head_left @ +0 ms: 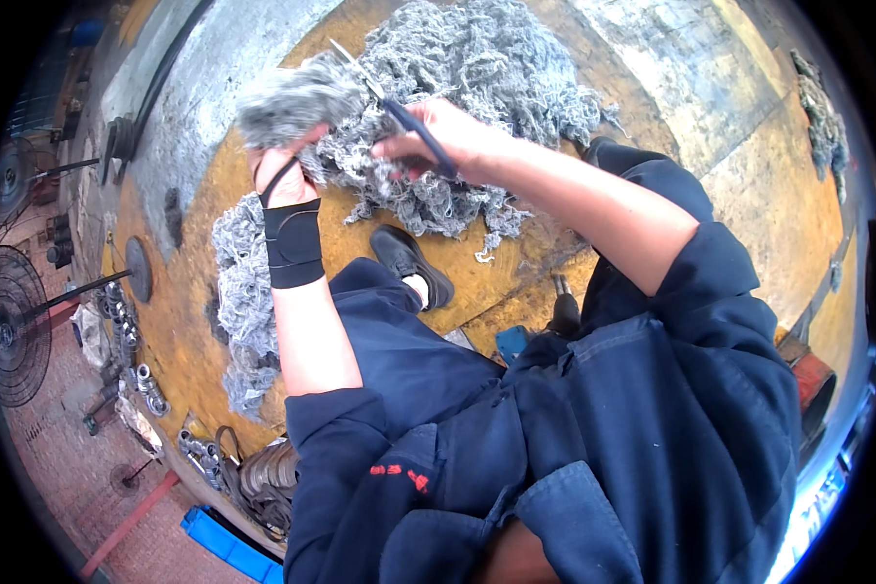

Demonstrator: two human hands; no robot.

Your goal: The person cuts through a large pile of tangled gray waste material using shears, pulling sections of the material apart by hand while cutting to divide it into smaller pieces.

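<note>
My left hand [284, 167], with a black wrap around the wrist, grips a fluffy grey bunch of fibre waste [287, 105] and holds it up. My right hand [436, 134] grips dark-handled scissors [384, 97], whose metal blades point up-left into the bunch. Behind both hands lies a big grey heap of the same stringy fibre [477, 78] on a yellowish-brown floor. A strip of fibre [241, 302] trails down beside my left forearm.
My black shoe [411, 265] rests on the floor under the heap, with my blue trouser legs below it. Two standing fans [15, 321] are at the left, metal rings [146, 384] and a blue tray [226, 545] at lower left. More fibre [822, 117] lies at the far right.
</note>
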